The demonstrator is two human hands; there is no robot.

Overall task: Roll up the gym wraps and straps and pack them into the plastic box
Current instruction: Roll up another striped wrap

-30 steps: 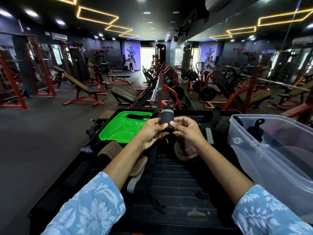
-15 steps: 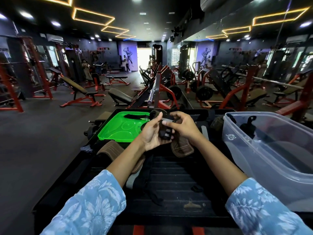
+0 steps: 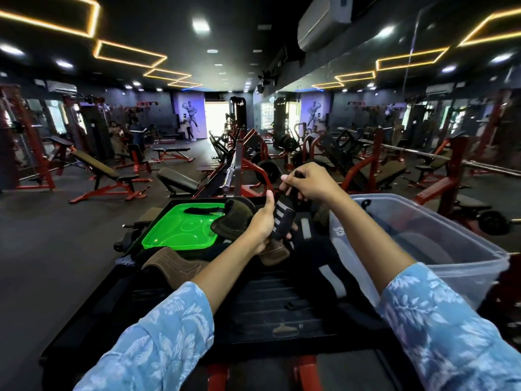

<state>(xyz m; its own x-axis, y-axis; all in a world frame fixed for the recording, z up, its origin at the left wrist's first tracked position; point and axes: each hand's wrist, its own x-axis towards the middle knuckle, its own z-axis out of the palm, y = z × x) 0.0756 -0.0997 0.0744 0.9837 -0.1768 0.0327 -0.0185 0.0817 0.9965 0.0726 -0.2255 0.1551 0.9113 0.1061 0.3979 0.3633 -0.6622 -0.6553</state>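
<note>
My left hand (image 3: 263, 221) curls its fingers round the black, white-striped rolled wrist wrap (image 3: 282, 221), steadying it above the black counter (image 3: 282, 292), while my right hand (image 3: 310, 182) pinches its tail end upward, probably to tighten it. The clear plastic box (image 3: 456, 249) waits just beside, the green tray (image 3: 180, 230) beyond.

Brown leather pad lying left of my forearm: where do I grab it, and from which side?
Likely the raised near end of the brown leather pad, from above and the left. It arches off the black platform, leaving room for fingers beneath, and the left forearm blocks its right side.

one plastic box (image 3: 439, 230), one green tray (image 3: 169, 235), two hands (image 3: 263, 224)
</note>
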